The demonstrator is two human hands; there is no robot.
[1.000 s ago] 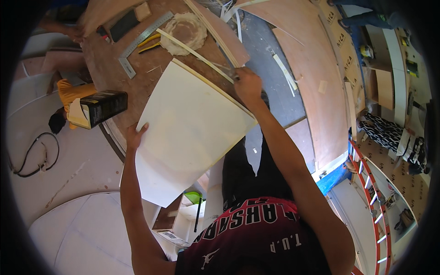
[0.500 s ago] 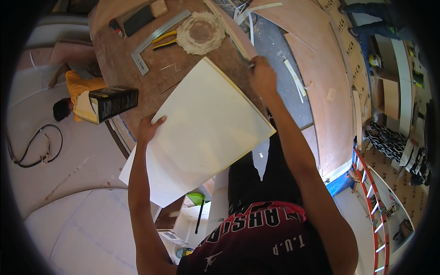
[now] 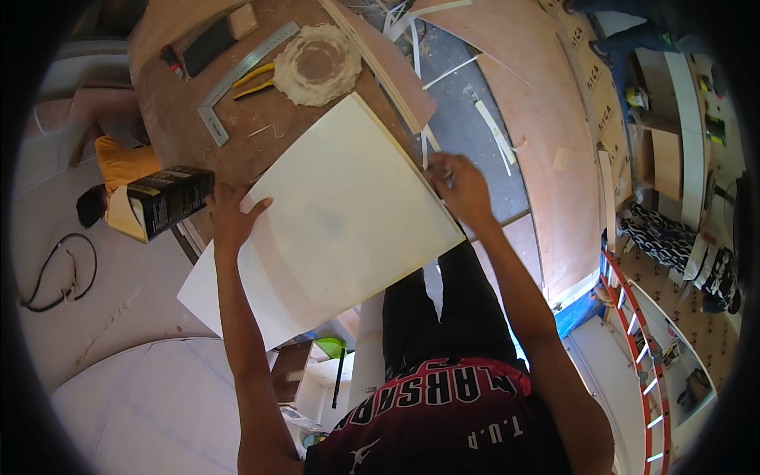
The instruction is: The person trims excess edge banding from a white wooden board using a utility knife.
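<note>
A large white board [image 3: 340, 222] with a pale yellowish edge lies slantwise in front of me, partly over the brown worktable [image 3: 277, 162]. My left hand [image 3: 232, 218] grips its left edge, thumb at the face and fingers over the side. At the right edge, my right hand [image 3: 461, 190] is closed in a pinch on a small greyish thing, too blurred to name. Beyond the board lie yellow-handled pliers [image 3: 255, 81], a metal carpenter's square [image 3: 245, 71] and a round, rough-rimmed pale disc [image 3: 318, 63].
Left of the table stands a black rectangular can [image 3: 170, 198]; a person in orange [image 3: 125, 162] is past it. Thin white strips [image 3: 495, 134] and a curved plywood sheet [image 3: 538, 158] lie to the right. An orange ladder [image 3: 641, 356] stands lower right. A black cable [image 3: 59, 269] loops at left.
My right hand has come down along the board's right edge, toward me. My left hand and the board have shifted slightly left in view, as have the table things.
</note>
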